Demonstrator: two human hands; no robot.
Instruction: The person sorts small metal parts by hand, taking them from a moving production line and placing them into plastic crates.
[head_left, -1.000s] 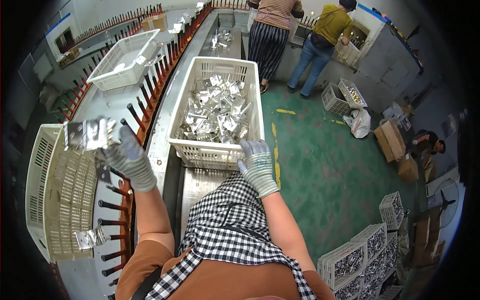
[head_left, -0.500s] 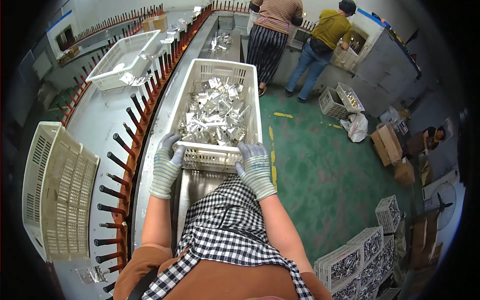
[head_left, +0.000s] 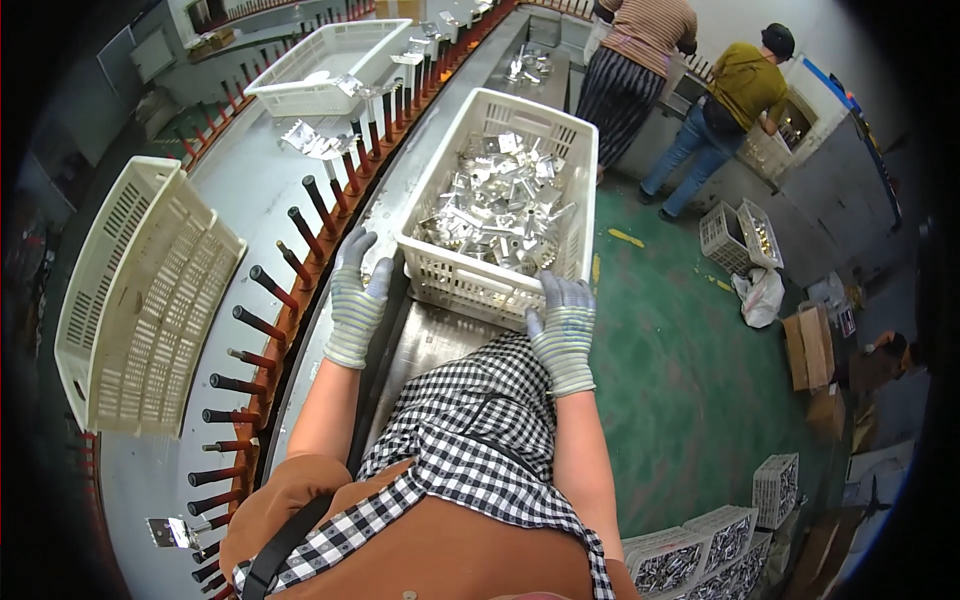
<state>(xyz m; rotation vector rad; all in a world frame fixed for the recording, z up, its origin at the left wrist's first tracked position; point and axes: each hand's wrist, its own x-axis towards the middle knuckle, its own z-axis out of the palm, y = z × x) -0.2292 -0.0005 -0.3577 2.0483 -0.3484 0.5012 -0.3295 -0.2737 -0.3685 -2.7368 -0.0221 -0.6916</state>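
A white plastic crate (head_left: pixel 470 285) stands on the metal bench in front of me, filled with shiny bent metal parts (head_left: pixel 497 205). My right hand (head_left: pixel 563 330), in a grey striped glove, grips its near rim at the right corner, thumb on the outside. My left hand (head_left: pixel 358 300), gloved alike, is off the crate. It hovers just left of the near left corner with thumb and fingers spread, holding nothing.
Left runs a curved row of upright red pegs with black tips (head_left: pixel 265 325). Behind it are a tilted crate (head_left: pixel 150 310) and a flat white crate (head_left: pixel 330 65). Two people (head_left: pixel 725 110) work at the back. Full crates (head_left: pixel 690 555) stand on the green floor (head_left: pixel 670 400) at right.
My left hand has let go of the crate's rim and opened. My right hand stays on the rim. The whole view has swung, so the crate sits farther right in it.
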